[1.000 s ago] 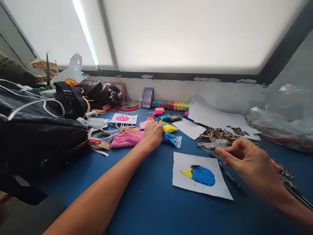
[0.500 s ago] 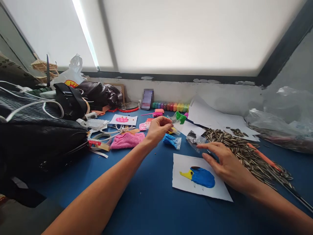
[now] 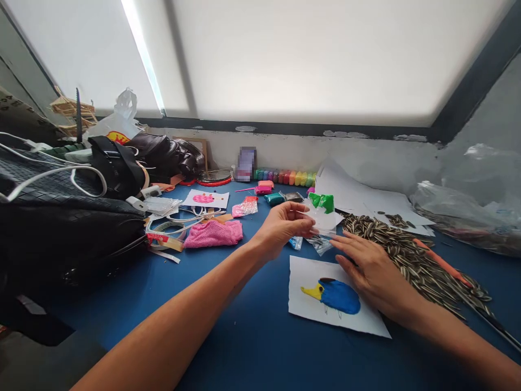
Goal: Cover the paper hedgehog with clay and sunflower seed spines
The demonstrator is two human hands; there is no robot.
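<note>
L hand (image 3: 285,221) pinches green-clay bag (image 3: 321,203); R hand (image 3: 364,264) nearby, fingers spread. Prob. bag-handling step; next move needs R grip.

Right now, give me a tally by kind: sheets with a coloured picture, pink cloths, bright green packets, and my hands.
Sheets with a coloured picture: 2, the blue-and-yellow picture and the pink picture
Pink cloth: 1
Bright green packet: 1, in your left hand
Hands: 2, the left and your right hand
Total: 6
</note>
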